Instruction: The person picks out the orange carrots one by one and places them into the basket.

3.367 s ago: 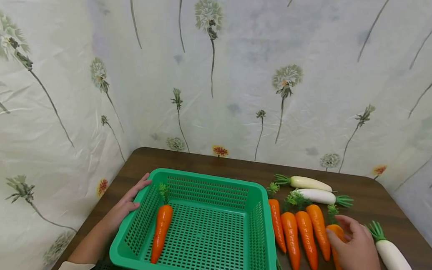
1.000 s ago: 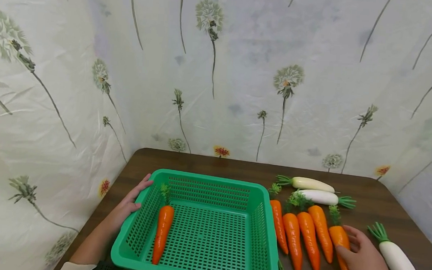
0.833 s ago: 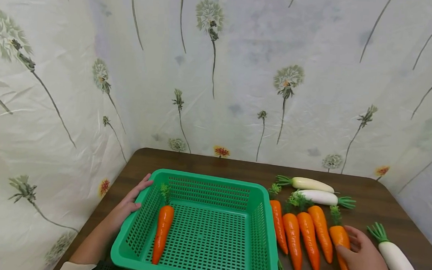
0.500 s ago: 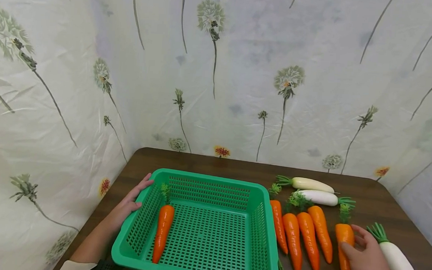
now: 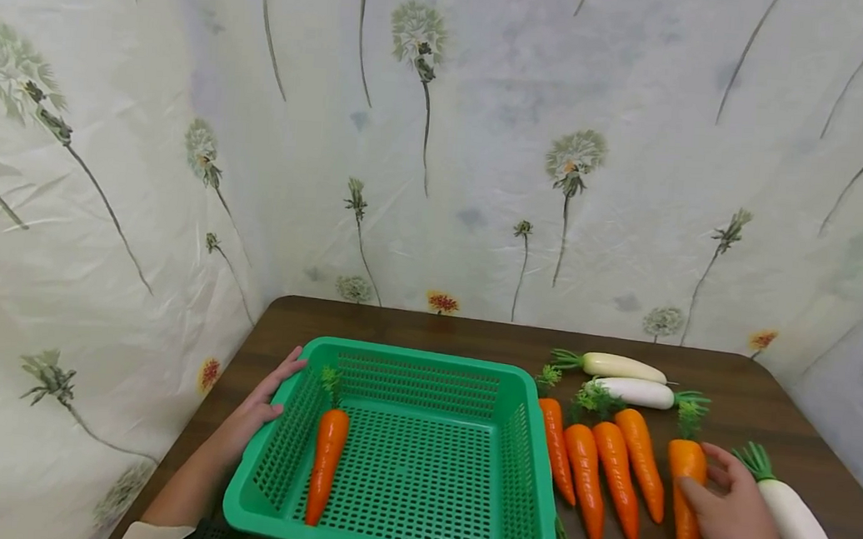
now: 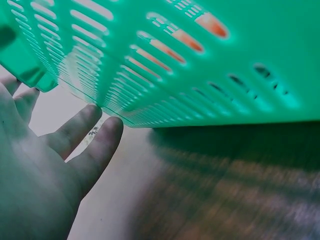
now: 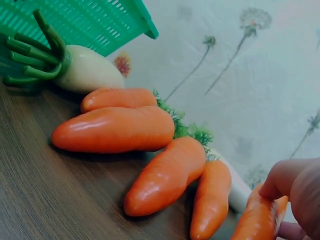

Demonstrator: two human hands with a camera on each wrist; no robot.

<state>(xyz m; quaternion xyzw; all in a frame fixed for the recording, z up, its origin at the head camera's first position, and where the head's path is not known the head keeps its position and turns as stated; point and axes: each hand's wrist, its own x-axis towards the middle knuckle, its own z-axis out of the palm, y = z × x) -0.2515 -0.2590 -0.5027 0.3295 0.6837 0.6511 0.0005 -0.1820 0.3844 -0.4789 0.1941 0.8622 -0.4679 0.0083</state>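
My left hand (image 5: 252, 407) rests against the left side of a green plastic basket (image 5: 425, 354). In the left wrist view its fairly straight fingers (image 6: 107, 140) touch the slotted outer wall. One orange carrot (image 5: 327, 463) with a leafy top lies inside the basket, toward its left. On the table at the right, my right hand (image 5: 738, 512) holds another carrot (image 5: 685, 471) between thumb and fingers. The right wrist view shows the thumb over this carrot (image 7: 255, 220); its tip is cut off there. Several more carrots (image 5: 615, 474) lie side by side between it and the basket.
Two white radishes (image 5: 623, 367) lie behind the carrots. A larger radish (image 5: 804, 529) is just right of my right hand. Another radish (image 7: 92, 70) lies close by the basket, mostly hidden in the head view. The brown table (image 5: 398, 321) meets a flower-printed curtain.
My right hand has shifted the gripped carrot a little to the right and straightened it, so it stands farther from the carrot row. The left hand and the basket have stayed in place.
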